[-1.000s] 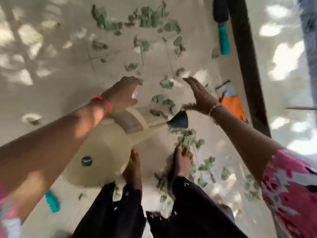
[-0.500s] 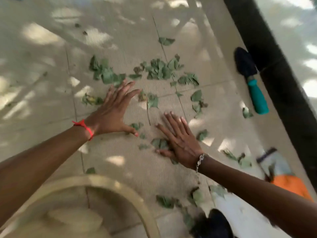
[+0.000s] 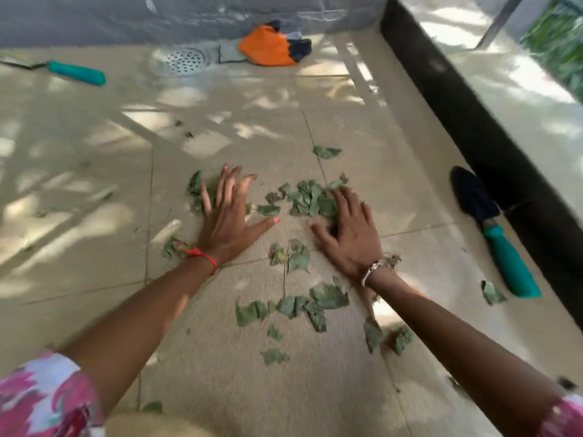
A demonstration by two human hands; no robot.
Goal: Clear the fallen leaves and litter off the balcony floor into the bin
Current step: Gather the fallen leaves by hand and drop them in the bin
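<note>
Many leaves [image 3: 310,200] strew sun-dappled beige floor tiles [image 3: 94,247].

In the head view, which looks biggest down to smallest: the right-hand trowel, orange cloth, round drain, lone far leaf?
trowel
orange cloth
drain
lone leaf
The trowel lies nearer the camera, so its lead over the cloth is unsure.

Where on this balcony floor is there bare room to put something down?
Mostly bare tiles stretch between the teal-handled tool and the left hand. Another free patch lies between the round metal drain and the green leaf scraps. It is crowded around the right hand, below both hands, and by the black trowel along the black kerb.
</note>
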